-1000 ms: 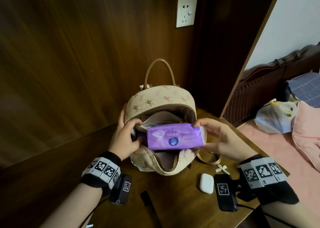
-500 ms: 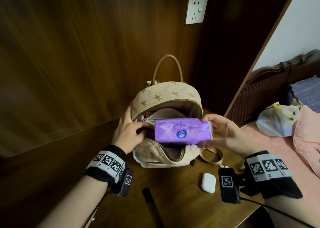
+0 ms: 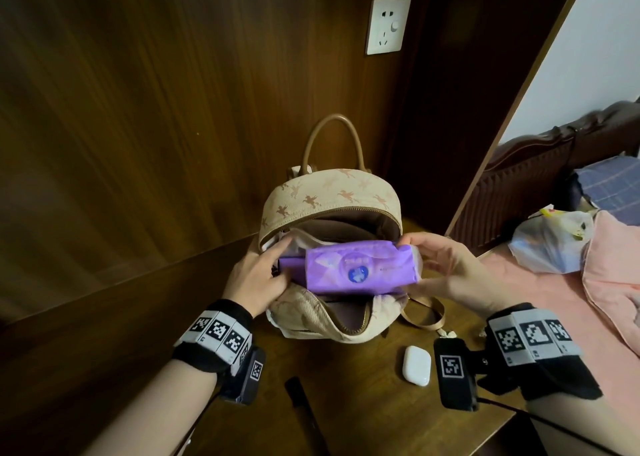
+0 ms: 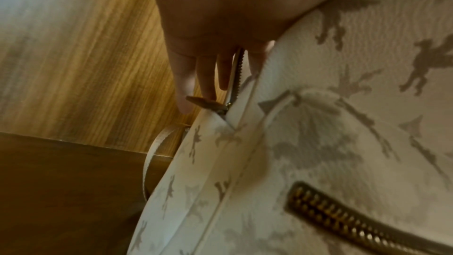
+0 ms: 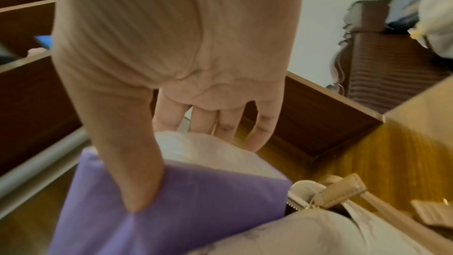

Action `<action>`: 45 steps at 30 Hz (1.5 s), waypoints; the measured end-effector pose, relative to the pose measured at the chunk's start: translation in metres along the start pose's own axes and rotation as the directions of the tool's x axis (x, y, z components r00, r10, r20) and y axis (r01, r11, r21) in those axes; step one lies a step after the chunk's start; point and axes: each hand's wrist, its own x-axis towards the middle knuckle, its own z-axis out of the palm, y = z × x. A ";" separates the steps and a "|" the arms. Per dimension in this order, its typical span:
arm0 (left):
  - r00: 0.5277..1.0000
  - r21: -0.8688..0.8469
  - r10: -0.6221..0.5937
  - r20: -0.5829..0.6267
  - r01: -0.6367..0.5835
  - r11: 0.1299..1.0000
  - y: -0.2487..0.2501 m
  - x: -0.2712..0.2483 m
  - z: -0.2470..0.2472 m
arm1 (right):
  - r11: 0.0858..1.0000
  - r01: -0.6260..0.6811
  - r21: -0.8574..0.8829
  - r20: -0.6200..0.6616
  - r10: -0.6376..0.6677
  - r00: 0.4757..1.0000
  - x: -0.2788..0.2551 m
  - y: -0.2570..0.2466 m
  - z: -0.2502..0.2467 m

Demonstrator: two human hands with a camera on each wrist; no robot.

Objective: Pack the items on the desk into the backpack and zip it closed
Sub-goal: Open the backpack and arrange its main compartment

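the left hand (image 3: pixel 254 275) rests at the left edge of the backpack (image 3: pixel 329 206) mouth, fingers straight and reaching inside, holding nothing; in the left wrist view those fingers (image 4: pixel 186 84) lie beside the open zipper track and its pull. the backpack stands on the wooden desk (image 3: pixel 363 403), its flap thrown back toward the far wall and its front panel folded down toward the near side. one purple tissue pack (image 3: pixel 360 268) lies crosswise over the opening, its left end inside, its right end sticking out past the rim. a second, darker purple thing (image 3: pixel 291 268) sits under it inside the bag; what it is cannot be told. the right hand (image 3: pixel 450 272) pinches the pack's right end, thumb on one face, fingers behind. on the near desk lie one dark pen (image 3: pixel 304 410), and right of it one white earbud case (image 3: pixel 416 365), both apart from the bag. the desk's right edge runs close beside the right wrist; beyond it is a bed with one plastic bag (image 3: pixel 550 244).
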 end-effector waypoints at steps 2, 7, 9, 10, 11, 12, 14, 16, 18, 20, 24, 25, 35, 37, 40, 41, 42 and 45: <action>1.000 -0.015 0.005 -0.013 -0.005 1.000 0.002 -0.002 0.000 | 0.977 -0.051 -0.207 -0.046 0.043 0.998 0.004 -0.005 0.008; 1.000 -0.032 -0.006 -0.012 0.006 0.999 0.001 0.001 0.001 | 0.849 -0.129 -0.512 -0.153 0.058 0.986 0.022 -0.009 0.033; 1.000 -0.056 -0.013 -0.011 0.013 0.998 0.000 0.004 0.001 | 0.802 -0.159 -0.576 -0.210 0.042 0.977 0.029 -0.007 0.038; 1.000 -0.060 -0.010 -0.011 0.009 0.998 0.000 0.005 0.001 | 0.782 -0.180 -0.597 -0.245 0.036 0.969 0.032 -0.006 0.040; 1.000 -0.056 -0.006 -0.006 0.006 0.998 0.000 0.005 0.001 | 0.768 -0.201 -0.609 -0.280 0.029 0.959 0.034 -0.004 0.044; 1.000 -0.051 -0.002 -0.003 0.002 0.999 0.000 0.006 0.001 | 0.761 -0.218 -0.611 -0.319 0.016 0.948 0.037 -0.002 0.048; 1.000 -0.043 0.006 0.001 -0.006 0.999 -0.001 0.007 0.002 | 0.764 -0.242 -0.598 -0.400 -0.023 0.916 0.040 0.005 0.055; 1.000 -0.031 0.014 0.007 -0.014 0.999 -0.001 0.007 0.002 | 0.791 -0.264 -0.553 -0.478 -0.041 0.877 0.041 0.010 0.060; 1.000 -0.014 0.017 0.007 -0.017 1.000 -0.001 0.008 0.002 | 0.847 -0.245 -0.472 -0.529 -0.050 0.847 0.040 0.011 0.063; 1.000 -0.003 0.008 -0.006 -0.008 1.000 -0.002 0.010 0.003 | 0.898 -0.198 -0.393 -0.547 -0.055 0.836 0.037 0.014 0.065; 0.999 -0.026 -0.030 -0.025 0.029 0.999 -0.001 0.010 0.005 | 0.948 -0.239 -0.209 -0.463 0.119 0.878 0.039 0.023 0.065; 0.999 -0.023 -0.030 -0.022 0.029 0.999 0.000 0.010 0.005 | 0.939 -0.271 -0.210 -0.443 0.156 0.883 0.041 0.023 0.064; 0.999 0.002 -0.023 -0.028 0.023 1.000 -0.001 0.014 0.004 | 0.849 -0.426 -0.312 -0.378 0.301 0.876 0.060 0.019 0.063; 0.999 -0.004 -0.027 -0.041 0.027 1.000 -0.001 0.015 0.005 | 0.860 -0.438 -0.261 -0.307 0.357 0.882 0.056 0.023 0.061; 0.998 -0.018 -0.031 -0.052 0.031 0.999 -0.002 0.014 0.006 | 0.848 -0.465 -0.255 -0.229 0.415 0.881 0.053 0.027 0.057; 0.998 -0.026 -0.028 -0.047 0.027 0.999 -0.002 0.014 0.006 | 0.830 -0.469 -0.303 -0.215 0.420 0.882 0.055 0.027 0.057; 0.999 -0.037 -0.024 -0.040 0.022 0.999 -0.001 0.013 0.006 | 0.806 -0.464 -0.367 -0.202 0.418 0.886 0.058 0.024 0.057; 0.999 -0.083 -0.022 -0.029 0.019 0.996 0.003 0.009 0.003 | 0.738 -0.445 -0.508 -0.197 0.403 0.894 0.068 0.018 0.061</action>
